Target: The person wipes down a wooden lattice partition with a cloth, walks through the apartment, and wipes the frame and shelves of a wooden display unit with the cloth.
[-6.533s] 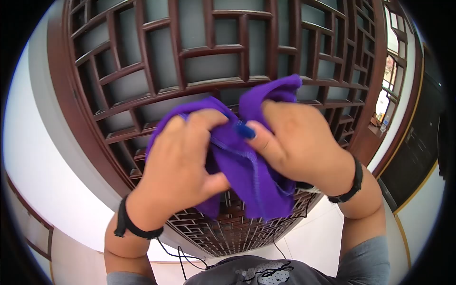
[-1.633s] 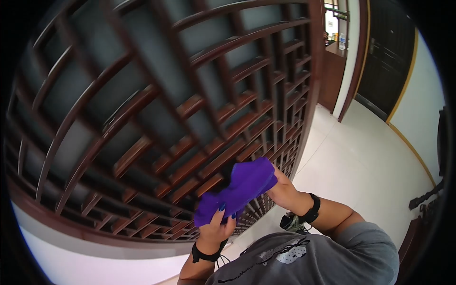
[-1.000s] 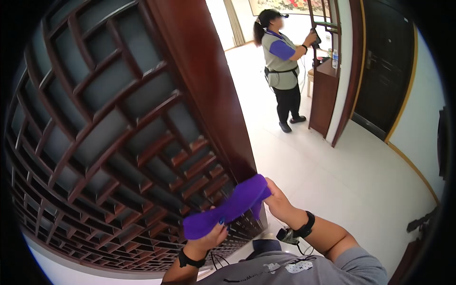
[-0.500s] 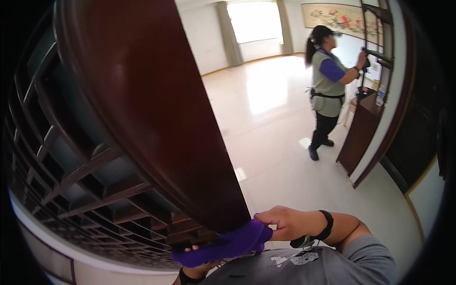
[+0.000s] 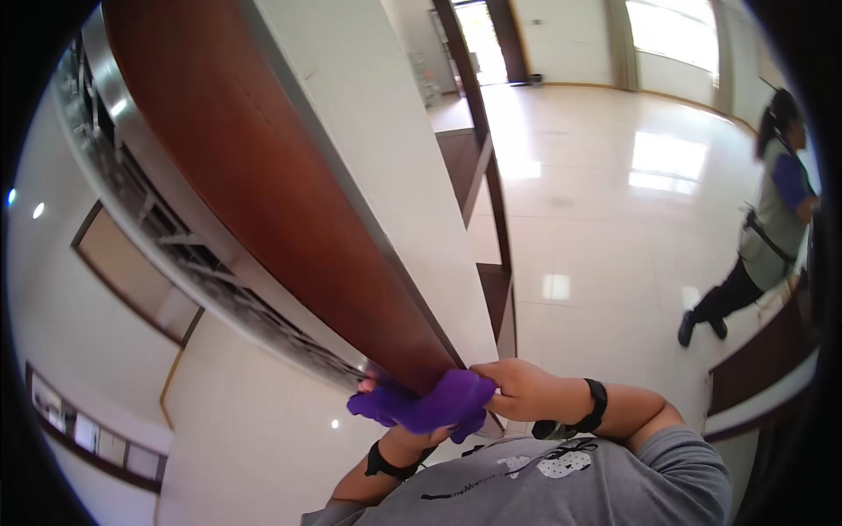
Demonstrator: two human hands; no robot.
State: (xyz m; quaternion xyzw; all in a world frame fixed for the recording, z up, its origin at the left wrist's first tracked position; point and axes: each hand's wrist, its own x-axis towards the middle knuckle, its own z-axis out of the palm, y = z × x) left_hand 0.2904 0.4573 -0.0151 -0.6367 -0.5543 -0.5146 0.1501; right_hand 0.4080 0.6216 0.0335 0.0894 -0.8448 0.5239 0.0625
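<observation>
A purple cloth (image 5: 430, 403) is stretched between my two hands, against the lower end of a reddish-brown wooden edge (image 5: 289, 202). My left hand (image 5: 412, 436) grips the cloth's left part from below, and most of its fingers are covered by it. At the cloth's right end, my right hand (image 5: 522, 388) is closed on the fabric, beside the wood and the white wall end. Both wrists wear black bands.
A white wall end (image 5: 377, 158) adjoins the wood, with dark open shelving (image 5: 495, 193) behind it. At the far right a person (image 5: 776, 210) stands by a dark brown cabinet (image 5: 772, 377). Dark latticework (image 5: 184, 237) runs along the left of the wood.
The view has swung round from the lattice face to the panel's narrow edge. My hands still hold the cloth, now against that edge. The other person appears farther right.
</observation>
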